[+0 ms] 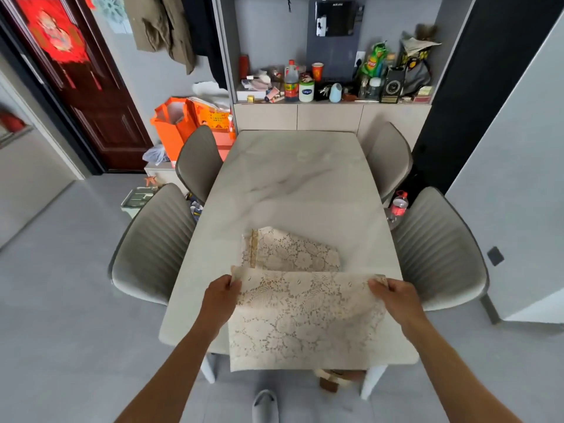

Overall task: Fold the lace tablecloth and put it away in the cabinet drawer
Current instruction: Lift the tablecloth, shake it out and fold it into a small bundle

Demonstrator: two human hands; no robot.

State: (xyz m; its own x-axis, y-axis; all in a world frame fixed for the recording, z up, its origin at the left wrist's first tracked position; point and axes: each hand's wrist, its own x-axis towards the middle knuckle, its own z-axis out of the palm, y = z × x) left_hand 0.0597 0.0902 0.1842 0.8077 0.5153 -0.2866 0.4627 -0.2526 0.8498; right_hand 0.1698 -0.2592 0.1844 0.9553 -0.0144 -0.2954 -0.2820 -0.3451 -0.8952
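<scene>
- Grey slipper (265, 404) is seen on the floor at the bottom edge, below the cloth hanging from the two grips; a brown and cream object (335, 380) under the table's near edge cannot be made out.
- Lace tablecloth (305, 319) is held up by its upper edge over the near end of the marble table (293, 184); its lower part is draped past the table's near edge; a further folded portion (293, 251) is laid flat on the tabletop just beyond the held edge.
- Left hand (221, 296) is clenched on the cloth's upper left corner, fingers curled round the lace; right hand (393, 296) is clamped on the upper right corner in the same way; the cloth is stretched between the two grips.
- Four grey chairs are set round the table: one (152, 248) just outside the left grip, one (439, 251) just outside the right grip, two more (200, 163) (389, 160) further beyond.
- Cabinet (329, 117) is seen past the table's far end, well beyond both grips; its lower fronts are closed; its open shelf is crowded with bottles, jars and a red cup (317, 71).
- Orange bags (174, 123) are stood on the floor beyond the left grip, beside a dark red door (100, 111); a red-capped bottle (399, 204) is seen beyond the right grip, between the two right-side chairs.
</scene>
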